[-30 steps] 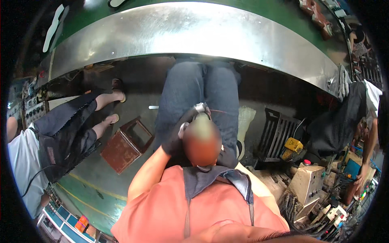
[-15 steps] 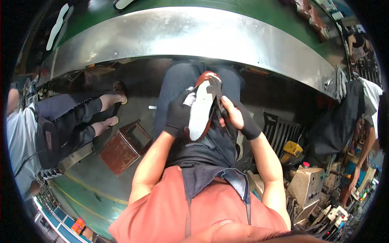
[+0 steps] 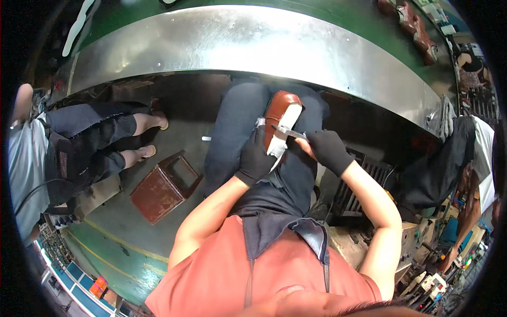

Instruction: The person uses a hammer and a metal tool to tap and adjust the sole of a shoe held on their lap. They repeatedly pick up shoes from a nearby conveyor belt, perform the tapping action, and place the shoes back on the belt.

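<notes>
Over the person's thighs (image 3: 227, 132), a brown shoe (image 3: 277, 109) was held tilted, its white sole (image 3: 290, 117) facing the right. The dark-gloved left hand (image 3: 256, 159) was curled around its lower side, while the right hand (image 3: 328, 149) was closed on a thin, flat tool (image 3: 293, 133) crossing the sole; contact between them could not be told.

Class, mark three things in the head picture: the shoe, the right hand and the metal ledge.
Shoe (image 3: 278, 112): head view, on its brown upper.
Right hand (image 3: 329, 149): head view, on its black-gloved back.
Metal ledge (image 3: 251, 45): head view, on its shiny top, around the middle.
</notes>
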A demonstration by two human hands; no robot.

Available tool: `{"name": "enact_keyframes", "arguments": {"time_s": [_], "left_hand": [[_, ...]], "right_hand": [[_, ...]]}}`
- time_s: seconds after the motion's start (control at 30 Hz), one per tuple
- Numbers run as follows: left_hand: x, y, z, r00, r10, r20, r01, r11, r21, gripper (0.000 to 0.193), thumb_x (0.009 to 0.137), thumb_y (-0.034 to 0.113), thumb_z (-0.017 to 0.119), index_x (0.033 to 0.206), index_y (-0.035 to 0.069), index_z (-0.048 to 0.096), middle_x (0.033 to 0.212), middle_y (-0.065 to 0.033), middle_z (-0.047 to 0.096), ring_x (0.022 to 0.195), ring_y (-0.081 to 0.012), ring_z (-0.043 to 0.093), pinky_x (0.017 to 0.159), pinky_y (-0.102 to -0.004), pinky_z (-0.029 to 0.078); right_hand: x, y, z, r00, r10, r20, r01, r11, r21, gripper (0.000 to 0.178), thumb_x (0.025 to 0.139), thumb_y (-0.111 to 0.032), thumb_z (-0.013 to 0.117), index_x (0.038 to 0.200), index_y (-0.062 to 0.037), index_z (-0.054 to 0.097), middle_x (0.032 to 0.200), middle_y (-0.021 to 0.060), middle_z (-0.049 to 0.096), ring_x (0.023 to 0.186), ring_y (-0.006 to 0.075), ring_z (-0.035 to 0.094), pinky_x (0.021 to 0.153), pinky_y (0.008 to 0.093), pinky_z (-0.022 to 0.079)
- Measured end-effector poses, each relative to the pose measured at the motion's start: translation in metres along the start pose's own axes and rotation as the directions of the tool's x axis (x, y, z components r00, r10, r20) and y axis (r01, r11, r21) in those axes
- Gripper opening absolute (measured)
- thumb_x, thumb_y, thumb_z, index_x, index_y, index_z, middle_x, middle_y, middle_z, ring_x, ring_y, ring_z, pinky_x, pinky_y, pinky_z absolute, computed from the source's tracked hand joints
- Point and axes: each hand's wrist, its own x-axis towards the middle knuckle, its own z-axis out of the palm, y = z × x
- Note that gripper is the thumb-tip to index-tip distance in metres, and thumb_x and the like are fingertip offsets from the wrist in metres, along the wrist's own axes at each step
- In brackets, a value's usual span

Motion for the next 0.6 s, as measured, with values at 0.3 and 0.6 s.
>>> {"name": "enact_keyframes", "arguments": {"time_s": [0.3,0.6], "left_hand": [[0.035,-0.009,0.004,0.995,-0.086,0.053,0.098,0.942,-0.321,0.051,0.098,0.033,0.042,0.133,-0.005,0.038,0.128,-0.0294,0.05,0.117,-0.039,0.053,0.096,-0.0413,0.043],[0.028,-0.018,-0.021,0.993,-0.012,0.118,0.04,0.97,-0.241,0.079,0.086,0.029,0.063,0.144,-0.001,0.019,0.13,-0.0301,0.045,0.116,-0.0432,0.05,0.093,-0.0435,0.042]], "right_hand": [[0.004,0.004,-0.04,0.655,-0.051,0.754,-0.709,0.304,0.636,0.052,0.098,-0.047,0.045,0.092,0.0007,0.065,0.068,0.016,0.066,0.068,0.0243,0.069,0.063,0.0363,0.053],[0.017,-0.067,-0.101,0.956,-0.255,-0.142,0.288,0.902,0.321,0.031,0.09,-0.033,0.061,0.086,-0.003,0.061,0.073,0.02,0.06,0.068,0.0379,0.061,0.063,0.0451,0.047]]}}
